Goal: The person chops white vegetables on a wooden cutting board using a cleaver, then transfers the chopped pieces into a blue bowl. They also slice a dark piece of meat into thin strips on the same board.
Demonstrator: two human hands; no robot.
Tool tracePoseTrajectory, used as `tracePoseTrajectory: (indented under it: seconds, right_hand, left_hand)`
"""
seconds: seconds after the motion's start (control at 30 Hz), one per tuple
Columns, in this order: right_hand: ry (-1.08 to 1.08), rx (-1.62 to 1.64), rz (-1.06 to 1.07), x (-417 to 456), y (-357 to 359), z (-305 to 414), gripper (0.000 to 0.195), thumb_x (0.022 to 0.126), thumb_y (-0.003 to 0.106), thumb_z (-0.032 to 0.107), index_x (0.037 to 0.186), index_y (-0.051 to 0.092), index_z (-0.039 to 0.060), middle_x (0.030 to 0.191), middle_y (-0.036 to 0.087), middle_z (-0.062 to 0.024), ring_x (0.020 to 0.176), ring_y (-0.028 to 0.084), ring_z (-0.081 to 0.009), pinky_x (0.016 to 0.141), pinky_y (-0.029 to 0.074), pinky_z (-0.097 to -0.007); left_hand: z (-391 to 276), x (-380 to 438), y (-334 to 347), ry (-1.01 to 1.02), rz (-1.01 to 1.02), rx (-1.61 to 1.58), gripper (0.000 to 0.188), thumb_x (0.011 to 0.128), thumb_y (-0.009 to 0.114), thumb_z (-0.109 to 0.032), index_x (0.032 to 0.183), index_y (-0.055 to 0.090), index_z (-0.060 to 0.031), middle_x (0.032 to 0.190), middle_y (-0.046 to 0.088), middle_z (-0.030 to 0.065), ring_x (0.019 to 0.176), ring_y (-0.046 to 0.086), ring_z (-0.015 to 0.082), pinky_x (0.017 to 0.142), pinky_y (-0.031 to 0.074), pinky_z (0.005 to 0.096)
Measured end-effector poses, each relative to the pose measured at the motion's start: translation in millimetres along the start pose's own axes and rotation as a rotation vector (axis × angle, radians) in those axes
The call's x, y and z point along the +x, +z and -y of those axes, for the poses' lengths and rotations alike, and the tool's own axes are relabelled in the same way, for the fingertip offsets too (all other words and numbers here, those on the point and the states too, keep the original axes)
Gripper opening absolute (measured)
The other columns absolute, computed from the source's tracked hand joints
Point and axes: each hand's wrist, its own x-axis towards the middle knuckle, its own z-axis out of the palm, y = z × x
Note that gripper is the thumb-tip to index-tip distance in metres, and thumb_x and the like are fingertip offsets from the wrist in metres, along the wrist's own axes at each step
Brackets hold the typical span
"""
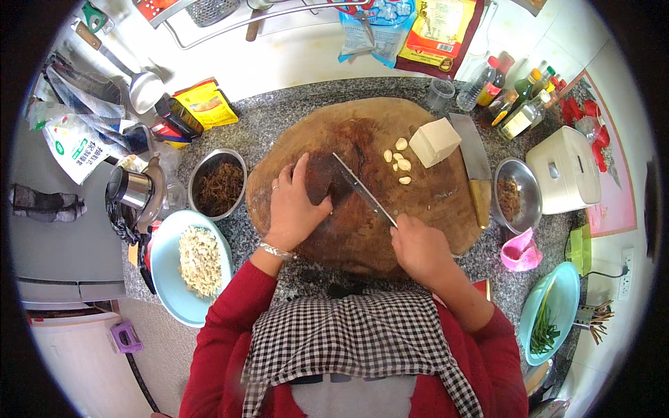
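Note:
My right hand (422, 250) grips the handle end of a kitchen knife (360, 183). Its blade slants up and left across a round wooden chopping board (324, 125), with small pale bits stuck along it. To the left of the blade, my left hand (298, 206) is over the board, thumb and fingers apart, with nothing visible in it. Several peeled garlic cloves (403, 164) lie right of the knife. Beside them sits a pale block of tofu (435, 142). A cleaver (470, 146) with a wooden handle rests along the board's right edge.
Left of the board stand a steel bowl (194, 180) of brown shreds and a light-blue basin (162, 261) of chopped pale food. On the right are another steel bowl (530, 180), a pink cloth (521, 253), a basin (567, 292) with green stalks, and several bottles (517, 119).

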Motion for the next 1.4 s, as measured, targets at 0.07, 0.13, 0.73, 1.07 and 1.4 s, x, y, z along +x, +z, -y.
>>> tracePoseTrajectory:
  seconds: [0.07, 0.13, 0.73, 1.07, 1.4]
  right_hand:
    - [-0.015, 0.057, -0.003, 0, -5, -5, 0.019, 0.089, 0.050, 0.023, 0.091, 0.047, 0.0033, 0.077, 0.060, -0.0190, 0.068, 0.061, -0.0391, 0.060, 0.048, -0.0489]
    - [-0.030, 0.102, -0.003, -2, -5, -9, 0.019, 0.089, 0.050, 0.022, 0.090, 0.047, 0.0030, 0.076, 0.060, -0.0195, 0.068, 0.060, -0.0392, 0.059, 0.048, -0.0495]
    - [-0.281, 0.047, -0.051, 12, -29, 29, 0.009, 0.081, 0.053, 0.009, 0.082, 0.046, 0.0043, 0.064, 0.056, -0.0127, 0.051, 0.061, -0.0295, 0.043, 0.049, -0.0392]
    - [-0.388, -0.064, 0.025, 0, -41, 36, 0.010, 0.078, 0.054, 0.013, 0.079, 0.048, 0.0054, 0.061, 0.052, -0.0059, 0.047, 0.059, -0.0188, 0.037, 0.046, -0.0319]
    - [-0.416, -0.068, 0.126, -9, -53, 33, 0.012, 0.076, 0.054, 0.016, 0.079, 0.050, 0.0046, 0.061, 0.049, -0.0031, 0.046, 0.055, -0.0136, 0.036, 0.043, -0.0270]
  left_hand:
    - [9, -4, -6, 0.104, 0.017, -0.063, 0.084, 0.064, 0.075, -0.018, 0.136, 0.033, -0.0063, 0.128, 0.042, 0.0247, 0.116, 0.042, 0.0421, 0.099, 0.036, 0.0454]
    - [20, -17, -11, 0.272, 0.028, -0.096, 0.084, 0.061, 0.075, -0.015, 0.133, 0.035, -0.0053, 0.129, 0.042, 0.0229, 0.117, 0.042, 0.0413, 0.100, 0.035, 0.0450]
    - [10, -33, 5, 0.248, -0.194, 0.127, 0.047, 0.068, 0.074, -0.020, 0.107, 0.056, -0.0026, 0.127, 0.046, 0.0196, 0.111, 0.045, 0.0376, 0.092, 0.039, 0.0461]
    - [34, -26, 21, 0.497, -0.246, 0.097, 0.027, 0.067, 0.067, -0.011, 0.091, 0.062, -0.0025, 0.094, 0.059, 0.0133, 0.096, 0.055, 0.0357, 0.088, 0.039, 0.0481]
    - [68, -50, 53, 0.145, -0.094, -0.095, 0.039, 0.068, 0.070, -0.026, 0.099, 0.064, -0.0040, 0.106, 0.059, 0.0165, 0.103, 0.053, 0.0404, 0.093, 0.035, 0.0540]
